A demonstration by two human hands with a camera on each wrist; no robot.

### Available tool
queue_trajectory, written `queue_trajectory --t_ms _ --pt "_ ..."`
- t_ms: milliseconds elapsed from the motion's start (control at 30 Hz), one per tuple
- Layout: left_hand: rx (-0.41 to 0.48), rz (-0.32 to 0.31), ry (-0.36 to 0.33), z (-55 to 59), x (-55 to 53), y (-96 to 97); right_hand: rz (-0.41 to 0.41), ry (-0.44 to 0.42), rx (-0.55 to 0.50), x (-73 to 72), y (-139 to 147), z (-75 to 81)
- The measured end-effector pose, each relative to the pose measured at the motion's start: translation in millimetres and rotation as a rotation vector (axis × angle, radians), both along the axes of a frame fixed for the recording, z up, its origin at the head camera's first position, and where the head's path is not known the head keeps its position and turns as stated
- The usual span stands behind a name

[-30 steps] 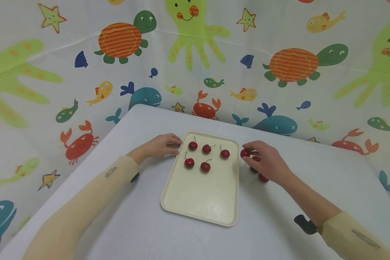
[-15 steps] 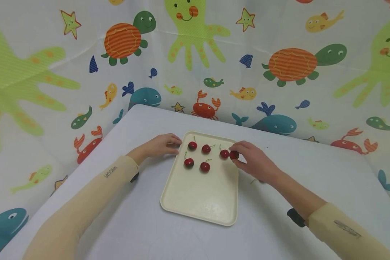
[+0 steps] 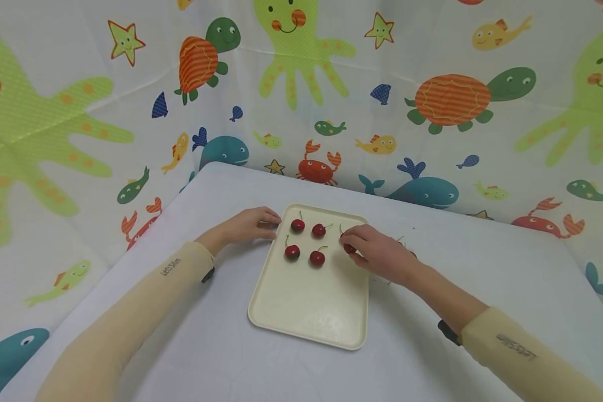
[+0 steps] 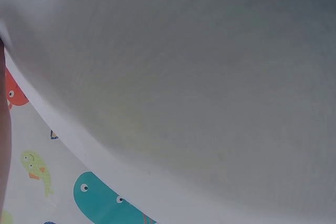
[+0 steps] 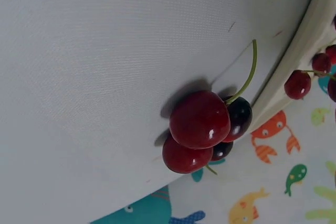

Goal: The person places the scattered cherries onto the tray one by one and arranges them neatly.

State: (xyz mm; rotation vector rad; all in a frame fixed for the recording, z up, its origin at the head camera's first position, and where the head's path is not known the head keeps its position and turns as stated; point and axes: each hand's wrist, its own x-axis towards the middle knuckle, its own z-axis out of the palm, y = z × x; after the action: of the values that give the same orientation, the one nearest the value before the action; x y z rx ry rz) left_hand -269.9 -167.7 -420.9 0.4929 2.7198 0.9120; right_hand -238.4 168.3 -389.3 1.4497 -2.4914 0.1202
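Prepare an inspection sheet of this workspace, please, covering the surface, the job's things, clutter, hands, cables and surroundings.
Surface: white table, smooth-looking.
Job's things: beige tray, with four cherries plainly visible in its far half; more cherries cluster on the table beside its right edge, overlapping.
Clutter: nothing seen beyond a tiny dark mark, too small to identify.
Left hand: at the tray's left rim, apparently touching it.
Right hand: pinches a cherry at the tray's far right part.
Cables: nothing seen.
Surroundings: white curtain printed with sea animals.
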Motion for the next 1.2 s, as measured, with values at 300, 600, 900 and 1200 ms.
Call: queue_trajectory --t_ms 300,600,900,1200 --pt "0.004 -0.009 0.016 -3.8 -4.4 -0.6 0.139 0.074 0.184 -3.8 -4 -6.1" --pt "0.008 0.000 0.019 -7.8 -8.5 0.4 0.186 0.050 0.338 -5.5 -3 -12.5" --pt "0.004 0.005 0.029 -6.3 -7.4 2.3 0.255 0.131 0.467 -3.6 -2 -14.1" --pt "-0.007 0.007 0.027 -5.9 -6.3 3.1 0.297 0.148 0.544 0.5 -5 -11.7"
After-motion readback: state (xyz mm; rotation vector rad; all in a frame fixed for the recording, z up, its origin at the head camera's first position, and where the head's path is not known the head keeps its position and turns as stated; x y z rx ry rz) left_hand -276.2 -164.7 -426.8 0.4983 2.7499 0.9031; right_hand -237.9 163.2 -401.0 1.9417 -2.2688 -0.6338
